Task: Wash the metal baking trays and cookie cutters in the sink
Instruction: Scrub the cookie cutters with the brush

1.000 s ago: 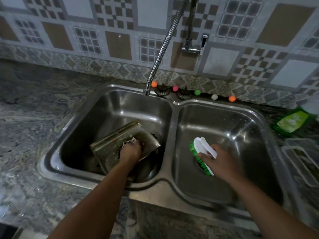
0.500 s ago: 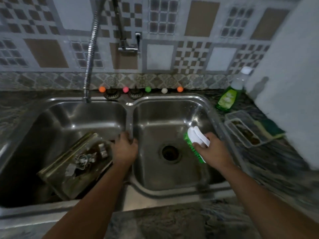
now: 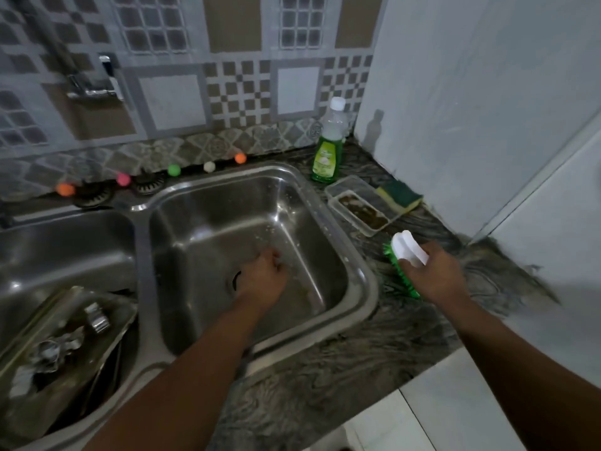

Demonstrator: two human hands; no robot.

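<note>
Leftmost, I see the baking tray (image 3: 61,349) tilted in the left basin, cookie cutters (image 3: 96,320) lying on it, well left of my left hand (image 3: 263,278). That hand reaches into the right basin of the sink (image 3: 357,255) above the drain, fingers loosely curled, holding nothing. Right of it, my right hand (image 3: 435,278) grips a green-bristled scrub brush (image 3: 406,255) over the counter. Beyond the brush sit a plastic container (image 3: 361,205), sponge (image 3: 400,195) and soap bottle (image 3: 327,151).

The left hand (image 3: 265,276) is now reaching down into the right basin (image 3: 292,203) over the drain — off the baking tray (image 3: 65,362) it was touching. The right hand (image 3: 434,276) is carrying the scrub brush (image 3: 403,255) out over the counter (image 3: 325,385) — no longer inside the basin.
</note>
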